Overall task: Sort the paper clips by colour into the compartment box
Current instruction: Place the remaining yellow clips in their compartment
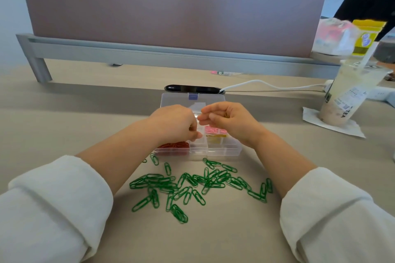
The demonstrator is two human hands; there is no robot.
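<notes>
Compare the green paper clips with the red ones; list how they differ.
The green paper clips lie loose on the table; the red paper clips sit inside the compartment box. The green ones spread wide, the red ones heap tightly in one near-left compartment. Both are single-colour groups.

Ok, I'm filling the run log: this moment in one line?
left hand, right hand over compartment box | red clips, pink clips, yellow clips binned | green clips loose on desk
</notes>
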